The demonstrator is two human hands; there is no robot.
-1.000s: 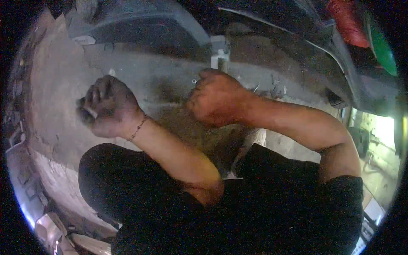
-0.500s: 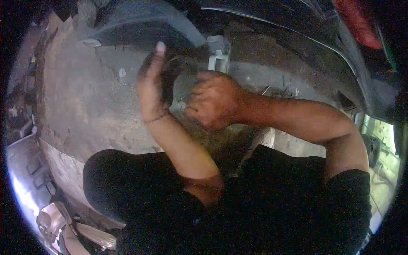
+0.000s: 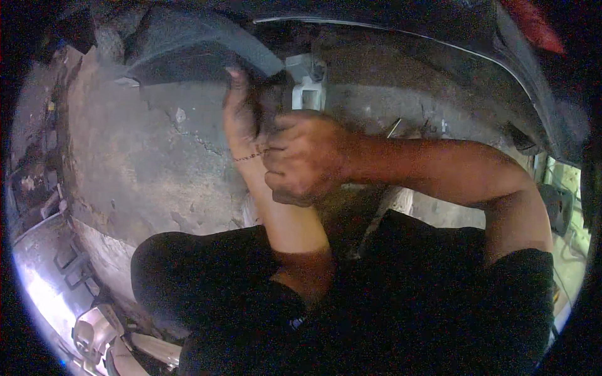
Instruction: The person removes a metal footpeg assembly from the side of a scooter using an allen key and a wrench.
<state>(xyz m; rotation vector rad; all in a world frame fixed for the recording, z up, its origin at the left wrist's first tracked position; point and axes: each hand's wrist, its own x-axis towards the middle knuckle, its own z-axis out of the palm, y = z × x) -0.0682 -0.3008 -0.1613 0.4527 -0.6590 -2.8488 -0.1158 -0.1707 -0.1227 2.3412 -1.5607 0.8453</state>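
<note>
My left hand (image 3: 241, 119) is raised near the middle, its thumb stretched upward. The palm side lies in deep shadow and its other fingers are dark and blurred, so I cannot make out their shape. A thin dark bracelet (image 3: 251, 156) circles that wrist. Right beside it, my right hand (image 3: 307, 156) is closed with curled fingers, knuckles up, overlapping the left wrist in view. Whatever it grips is hidden. Just beyond both hands stands a pale bracket-like piece (image 3: 308, 94) with a square opening.
A dark curved panel (image 3: 401, 34) with a shiny edge arches across the far side. Worn concrete floor (image 3: 163, 163) spreads to the left. A thin metal rod (image 3: 394, 128) lies right of my hands. At lower left are shiny metal-like parts (image 3: 97, 329); a red object (image 3: 533, 25) is at far right.
My left hand has shifted right, closer to the right hand. The right hand has moved slightly left and nearer to me, still closed. The whole view has shifted a little.
</note>
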